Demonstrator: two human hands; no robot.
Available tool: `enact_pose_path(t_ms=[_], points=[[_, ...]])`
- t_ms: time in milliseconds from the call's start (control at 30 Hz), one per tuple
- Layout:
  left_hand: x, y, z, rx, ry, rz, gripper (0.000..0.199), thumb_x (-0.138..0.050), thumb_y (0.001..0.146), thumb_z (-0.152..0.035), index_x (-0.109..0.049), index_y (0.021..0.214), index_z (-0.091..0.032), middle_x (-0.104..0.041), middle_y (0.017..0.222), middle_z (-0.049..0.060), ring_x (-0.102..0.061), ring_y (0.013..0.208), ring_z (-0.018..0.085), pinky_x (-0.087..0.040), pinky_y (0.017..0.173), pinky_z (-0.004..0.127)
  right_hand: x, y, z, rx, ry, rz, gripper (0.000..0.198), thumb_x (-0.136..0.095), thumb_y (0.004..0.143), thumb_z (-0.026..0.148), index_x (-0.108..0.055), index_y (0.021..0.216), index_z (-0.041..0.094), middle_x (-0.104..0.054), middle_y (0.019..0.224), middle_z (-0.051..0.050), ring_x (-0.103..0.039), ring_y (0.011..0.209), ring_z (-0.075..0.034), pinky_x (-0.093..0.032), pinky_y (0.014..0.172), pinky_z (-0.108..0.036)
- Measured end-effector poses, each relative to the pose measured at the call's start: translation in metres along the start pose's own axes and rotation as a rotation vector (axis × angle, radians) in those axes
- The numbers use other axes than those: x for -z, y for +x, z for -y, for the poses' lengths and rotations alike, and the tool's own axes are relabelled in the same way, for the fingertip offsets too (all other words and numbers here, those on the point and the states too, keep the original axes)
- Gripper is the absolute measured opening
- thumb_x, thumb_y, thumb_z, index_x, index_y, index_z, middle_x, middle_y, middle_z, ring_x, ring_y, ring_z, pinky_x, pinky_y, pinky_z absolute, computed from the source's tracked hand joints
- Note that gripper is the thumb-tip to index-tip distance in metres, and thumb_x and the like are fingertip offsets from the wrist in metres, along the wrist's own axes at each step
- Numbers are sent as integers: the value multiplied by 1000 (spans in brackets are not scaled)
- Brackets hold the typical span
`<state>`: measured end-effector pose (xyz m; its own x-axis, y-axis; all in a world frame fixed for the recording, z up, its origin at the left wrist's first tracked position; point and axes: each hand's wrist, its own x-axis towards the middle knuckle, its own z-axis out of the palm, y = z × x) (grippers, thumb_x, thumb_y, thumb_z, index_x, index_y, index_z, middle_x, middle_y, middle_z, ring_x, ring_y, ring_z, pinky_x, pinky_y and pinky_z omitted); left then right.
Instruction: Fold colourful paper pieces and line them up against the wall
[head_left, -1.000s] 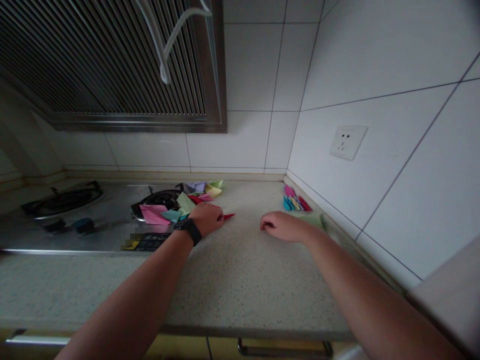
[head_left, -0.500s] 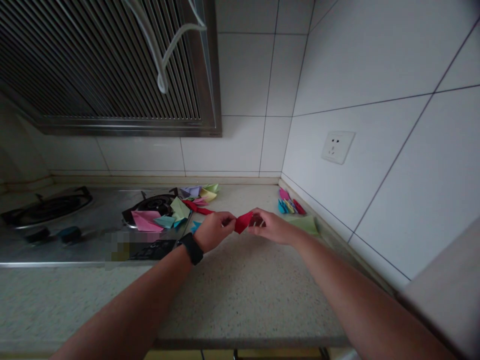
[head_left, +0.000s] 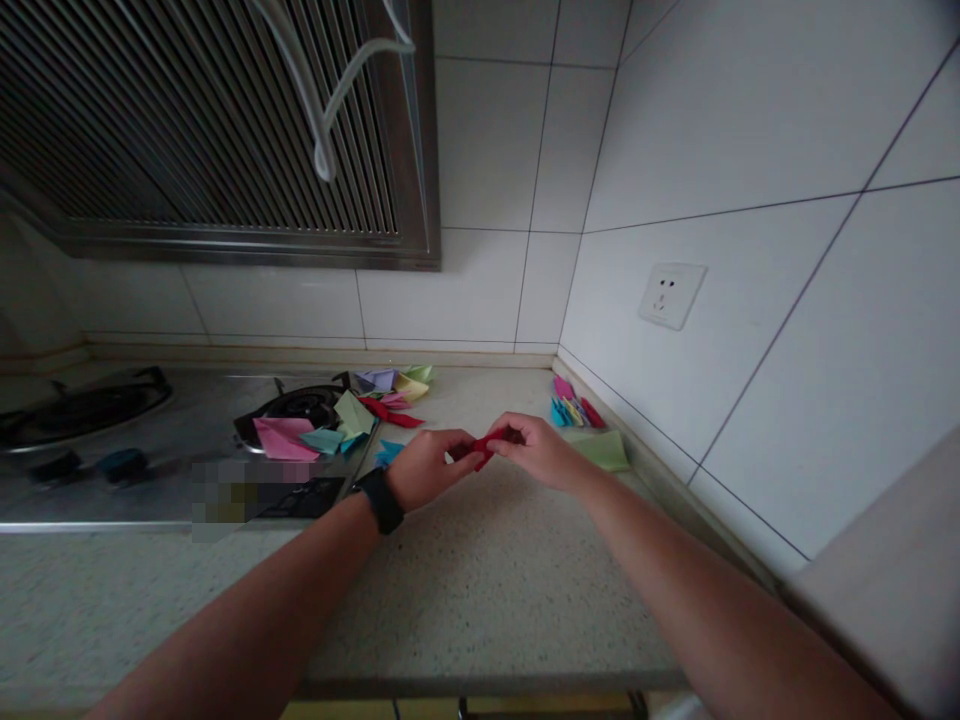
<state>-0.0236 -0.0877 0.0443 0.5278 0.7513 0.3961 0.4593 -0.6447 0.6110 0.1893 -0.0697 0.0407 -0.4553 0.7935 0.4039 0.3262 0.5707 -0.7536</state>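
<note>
A small piece of folded red paper (head_left: 484,452) is pinched between my two hands above the speckled countertop (head_left: 517,580). My left hand (head_left: 435,465), with a black watch on its wrist, closes thumb and fingers on the paper's left side. From the right, my right hand (head_left: 534,450) grips the other side with thumb and bent fingers. Much of the paper is hidden behind the fingers. A blue folded paper (head_left: 388,453) lies just left of my left hand. Beside my right wrist rests a pale green sheet (head_left: 604,450).
Several folded papers, among them a pink one (head_left: 286,438) and a red one (head_left: 390,411), lie over the gas stove (head_left: 180,440) and counter at left. A small colourful paper pile (head_left: 574,405) sits by the right wall. The range hood (head_left: 247,250) hangs above the stove.
My hands have drawn closer together, and less of the red paper shows between them. My left thumb now reaches across its lower edge. The camera view has shifted slightly.
</note>
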Motion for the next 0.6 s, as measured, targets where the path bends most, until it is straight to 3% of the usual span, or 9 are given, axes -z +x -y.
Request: enact_pose_path(t_ms=[267,600], points=[[-3,0,1,19,29,87,27,-54,89,-37,-72,81,-19,-69,72,0,-58,63,11,-40,60,21,-6,-2,13,23,-24,-11,24,-67,82,41,-66,81,17,-63,71,-1,-54,66,-13,-43,63,-25],[-7,-1,2,40,-43,93,34,-49,92,-40,-71,79,-17,-69,70,2,-60,62,12,-42,60,21,-8,-2,15,85,-62,-50,25,-69,80,43,-70,80,18,-63,74,-2,-53,66,-13,-43,62,-26]])
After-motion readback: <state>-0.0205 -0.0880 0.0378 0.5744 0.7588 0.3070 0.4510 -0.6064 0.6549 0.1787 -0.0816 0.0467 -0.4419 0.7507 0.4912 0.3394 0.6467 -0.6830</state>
